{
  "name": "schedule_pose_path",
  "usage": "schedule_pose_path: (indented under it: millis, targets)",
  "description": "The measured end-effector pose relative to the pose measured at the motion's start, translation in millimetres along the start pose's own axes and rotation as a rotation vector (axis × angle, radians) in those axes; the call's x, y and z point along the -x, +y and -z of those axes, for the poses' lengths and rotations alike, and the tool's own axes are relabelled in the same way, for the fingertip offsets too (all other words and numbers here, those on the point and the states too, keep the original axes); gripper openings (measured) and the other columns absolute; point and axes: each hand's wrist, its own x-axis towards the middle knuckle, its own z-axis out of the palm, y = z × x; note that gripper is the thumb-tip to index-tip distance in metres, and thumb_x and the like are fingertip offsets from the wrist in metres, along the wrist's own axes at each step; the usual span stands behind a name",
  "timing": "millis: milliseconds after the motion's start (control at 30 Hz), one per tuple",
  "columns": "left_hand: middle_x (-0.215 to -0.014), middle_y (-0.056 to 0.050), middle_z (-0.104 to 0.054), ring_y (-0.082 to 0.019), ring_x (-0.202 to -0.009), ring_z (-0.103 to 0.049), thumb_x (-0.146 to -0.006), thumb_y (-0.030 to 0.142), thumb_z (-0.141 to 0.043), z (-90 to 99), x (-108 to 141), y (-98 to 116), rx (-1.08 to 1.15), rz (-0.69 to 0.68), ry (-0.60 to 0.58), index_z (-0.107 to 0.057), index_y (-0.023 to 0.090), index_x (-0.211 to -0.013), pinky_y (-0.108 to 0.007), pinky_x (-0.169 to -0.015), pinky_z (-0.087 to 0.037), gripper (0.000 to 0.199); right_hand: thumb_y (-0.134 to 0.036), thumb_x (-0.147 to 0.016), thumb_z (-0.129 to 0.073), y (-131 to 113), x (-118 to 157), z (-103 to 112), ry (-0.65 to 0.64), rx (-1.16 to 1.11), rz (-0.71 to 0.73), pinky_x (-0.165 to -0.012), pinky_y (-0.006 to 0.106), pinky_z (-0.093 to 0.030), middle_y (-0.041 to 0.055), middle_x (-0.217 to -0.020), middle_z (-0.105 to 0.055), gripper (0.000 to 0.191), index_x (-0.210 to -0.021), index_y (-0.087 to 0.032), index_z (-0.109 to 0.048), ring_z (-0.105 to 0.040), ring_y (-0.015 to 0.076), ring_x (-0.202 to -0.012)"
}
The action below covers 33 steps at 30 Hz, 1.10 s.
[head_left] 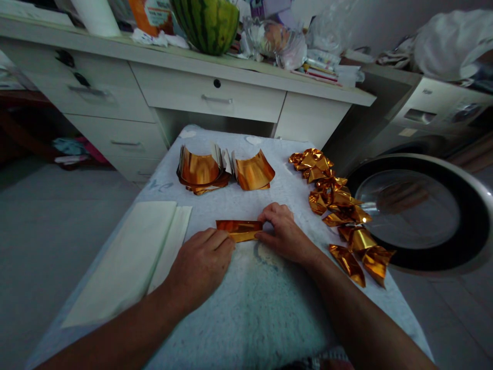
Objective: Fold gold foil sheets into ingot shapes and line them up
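Note:
A strip of shiny gold foil paper (239, 231), partly folded lengthwise, lies on the cloth-covered table between my hands. My left hand (208, 262) closes on its left end, with the fingers bent down over it. At the right end, my right hand (279, 231) pinches the foil between thumb and fingers. Beyond them stand two curved stacks of gold foil sheets, the left stack (199, 168) and the right stack (254, 170). Several folded gold foil pieces (335, 198) form a line along the table's right side.
White paper sheets (119, 257) lie at the table's left. A drawered desk (177, 90) at the back carries a watermelon (208, 23) and plastic bags. A washing machine's open round door (416, 210) stands close to the table's right edge.

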Motion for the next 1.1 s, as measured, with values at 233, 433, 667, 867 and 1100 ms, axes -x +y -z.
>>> schedule_pose_path:
  millis: [233,433,667,867,1100]
  targets:
    - [-0.119,-0.015,-0.054,-0.031,-0.11,-0.052,-0.086,0.021,-0.061,3.8,0,1,0.113,0.27,0.182,-0.053,0.014,-0.12,-0.05,-0.094,-0.048,0.035,-0.013,-0.083,-0.068,-1,0,4,0.009,-0.113,0.053,-0.089,0.035,-0.035,0.0026,-0.098,-0.059,0.009,-0.081,-0.019,-0.061,-0.049,0.0191,-0.097]
    - [-0.126,-0.015,-0.055,-0.031,-0.12,-0.052,-0.085,0.028,-0.065,2.4,0,-1,0.346,0.418,0.227,-0.023,0.018,-0.145,-0.054,-0.102,-0.044,0.074,-0.017,-0.088,-0.062,-7,2,12,0.025,-0.325,0.125,-0.087,0.032,-0.039,0.0005,-0.087,-0.062,0.007,-0.082,-0.02,-0.059,-0.054,0.0168,-0.091]
    - [-0.101,-0.006,-0.071,-0.02,-0.075,-0.068,-0.092,0.035,-0.054,15.5,-4,1,0.683,0.669,0.083,-0.047,0.022,-0.134,-0.032,-0.067,-0.053,0.045,-0.038,-0.088,-0.063,-7,4,7,-0.055,-0.734,-0.05,-0.065,0.025,-0.041,-0.0014,-0.077,-0.054,0.022,-0.081,-0.019,-0.056,-0.052,0.0125,-0.07]
    - [-0.109,-0.007,-0.073,-0.022,-0.095,-0.07,-0.087,0.034,-0.063,15.3,-9,-1,1.172,0.775,0.138,-0.051,0.022,-0.125,-0.033,-0.083,-0.054,0.041,-0.046,-0.079,-0.074,-9,2,3,-0.112,-1.024,-0.117,-0.061,0.024,-0.039,-0.0008,-0.081,-0.058,0.033,-0.09,-0.02,-0.057,-0.052,0.0116,-0.069]
    - [-0.107,-0.006,-0.073,-0.022,-0.087,-0.073,-0.083,0.031,-0.069,15.6,-13,-1,1.581,0.869,0.131,-0.053,0.022,-0.117,-0.036,-0.077,-0.059,0.038,-0.042,-0.077,-0.078,-9,2,-1,-0.133,-1.191,-0.16,-0.065,0.023,-0.04,-0.0018,-0.076,-0.06,0.033,-0.078,-0.018,-0.056,-0.054,0.0107,-0.069]
